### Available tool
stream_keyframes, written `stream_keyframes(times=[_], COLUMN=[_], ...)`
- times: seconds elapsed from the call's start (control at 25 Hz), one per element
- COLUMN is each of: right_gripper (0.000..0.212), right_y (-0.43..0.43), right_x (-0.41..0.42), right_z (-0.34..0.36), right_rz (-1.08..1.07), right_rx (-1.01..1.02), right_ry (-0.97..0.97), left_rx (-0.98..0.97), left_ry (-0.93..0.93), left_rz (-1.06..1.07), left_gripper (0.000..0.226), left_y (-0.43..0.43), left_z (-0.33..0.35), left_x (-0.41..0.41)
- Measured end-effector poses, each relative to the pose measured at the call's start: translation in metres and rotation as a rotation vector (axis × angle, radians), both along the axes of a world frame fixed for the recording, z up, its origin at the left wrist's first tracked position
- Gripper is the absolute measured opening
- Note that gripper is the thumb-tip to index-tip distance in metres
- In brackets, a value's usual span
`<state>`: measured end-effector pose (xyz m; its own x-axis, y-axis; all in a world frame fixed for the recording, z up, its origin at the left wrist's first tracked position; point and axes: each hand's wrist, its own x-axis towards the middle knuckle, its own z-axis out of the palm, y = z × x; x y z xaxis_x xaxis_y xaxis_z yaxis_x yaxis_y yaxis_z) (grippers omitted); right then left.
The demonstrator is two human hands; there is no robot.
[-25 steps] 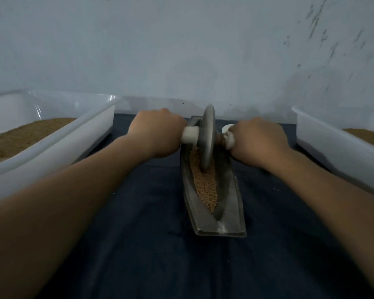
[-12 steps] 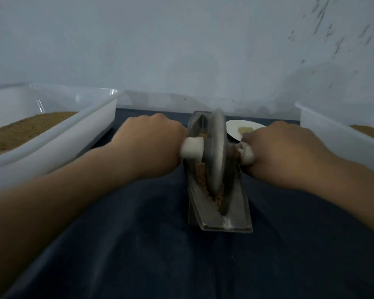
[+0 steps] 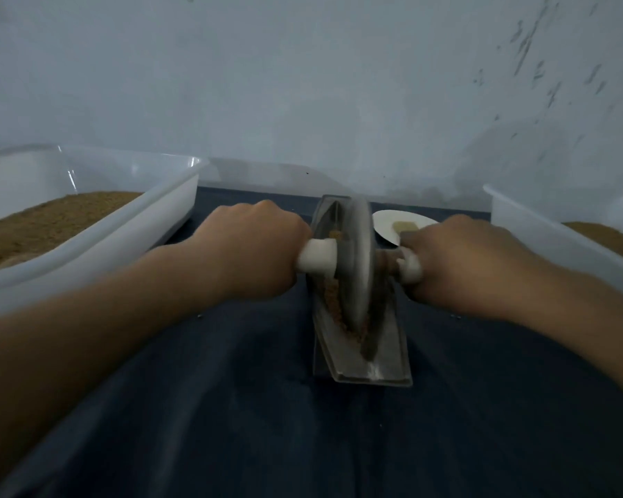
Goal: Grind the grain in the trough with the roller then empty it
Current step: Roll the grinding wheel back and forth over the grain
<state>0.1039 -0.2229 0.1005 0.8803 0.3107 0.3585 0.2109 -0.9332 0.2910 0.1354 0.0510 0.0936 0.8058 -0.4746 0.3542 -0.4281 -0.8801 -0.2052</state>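
Observation:
A grey metal boat-shaped trough (image 3: 382, 368) lies lengthwise on the dark blue cloth in the middle. A grey disc roller (image 3: 356, 264) stands upright in its groove, on a white axle handle (image 3: 319, 260). My left hand (image 3: 252, 246) grips the left end of the handle and my right hand (image 3: 461, 260) grips the right end. Brown grain (image 3: 335, 303) lies in the groove to the left of the disc and under it. The disc hides most of the groove.
A white plastic tub (image 3: 152, 224) with brown grain stands at the left. Another white tub (image 3: 554, 242) with grain stands at the right. A small white plate (image 3: 389, 224) with a pale lump sits behind the trough, close to the wall.
The roller has come from the far end of the trough toward me, to the middle, with both hands on its handle. The plate behind it has come into sight.

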Motion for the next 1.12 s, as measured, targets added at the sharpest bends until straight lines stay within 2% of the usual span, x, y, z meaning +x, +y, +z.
stream_keyframes(times=[0.12, 0.28, 0.36, 0.52, 0.64, 0.76, 0.92, 1.04, 1.12], right_gripper=[0.021, 0.015, 0.010, 0.015, 0.017, 0.015, 0.018, 0.020, 0.018], right_y=[-0.004, 0.018, 0.025, 0.005, -0.018, -0.013, 0.009, 0.008, -0.001], right_x=[-0.001, 0.051, 0.069, 0.036, 0.000, 0.014, 0.068, 0.066, 0.037], right_z=[-0.004, -0.014, -0.010, -0.002, -0.007, -0.011, -0.015, -0.014, -0.015], right_rz=[0.019, -0.118, -0.152, -0.048, 0.031, 0.000, -0.172, -0.160, -0.112], right_rx=[-0.028, -0.007, 0.043, 0.057, 0.005, -0.007, 0.160, 0.238, 0.192], right_ry=[-0.117, -0.234, -0.202, -0.019, -0.075, -0.134, -0.119, -0.027, -0.023], left_rx=[-0.010, -0.037, -0.059, -0.027, -0.010, 0.031, 0.041, 0.105, 0.121], left_ry=[-0.052, -0.218, -0.245, 0.012, -0.023, 0.031, -0.252, -0.234, -0.218], left_rz=[-0.019, 0.156, 0.218, 0.075, -0.053, -0.009, 0.201, 0.200, 0.118], left_gripper=[0.014, 0.006, 0.006, 0.010, 0.016, 0.014, 0.010, 0.012, 0.008], left_y=[0.001, -0.023, -0.031, -0.014, 0.005, -0.003, -0.035, -0.040, -0.027], left_z=[-0.003, -0.010, -0.009, 0.000, 0.001, 0.000, 0.003, 0.013, 0.008], left_x=[0.000, 0.034, 0.045, 0.023, 0.002, 0.012, 0.049, 0.047, 0.028])
